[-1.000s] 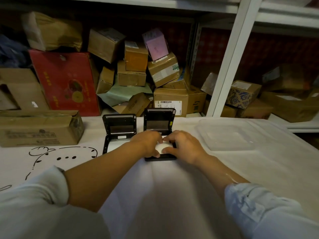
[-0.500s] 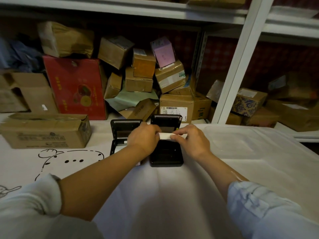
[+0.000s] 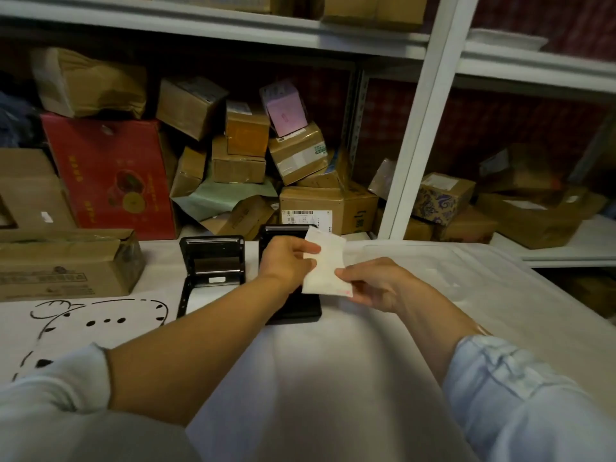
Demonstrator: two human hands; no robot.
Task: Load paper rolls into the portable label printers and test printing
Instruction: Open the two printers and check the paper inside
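Two black label printers stand side by side on the white table, both with lids up. The left printer [image 3: 211, 273] shows white paper in its bay. The right printer [image 3: 293, 313] is mostly hidden behind my hands. Above it I hold a strip of white paper [image 3: 322, 265] stretched out. My left hand [image 3: 286, 261] pinches the strip's upper left edge. My right hand [image 3: 373, 283] pinches its lower right corner. I cannot tell whether the strip still joins a roll in the printer.
A long cardboard box [image 3: 63, 265] lies at the left of the table. A clear plastic lid [image 3: 460, 268] rests at the right. Behind the table, white shelving [image 3: 423, 128] holds stacked parcels and a red carton [image 3: 110, 175]. A black line drawing [image 3: 100, 315] marks the cloth.
Both hands have risen from the right printer's bay. The paper, first a small piece under my fingers, is now a long strip drawn up and out between them.
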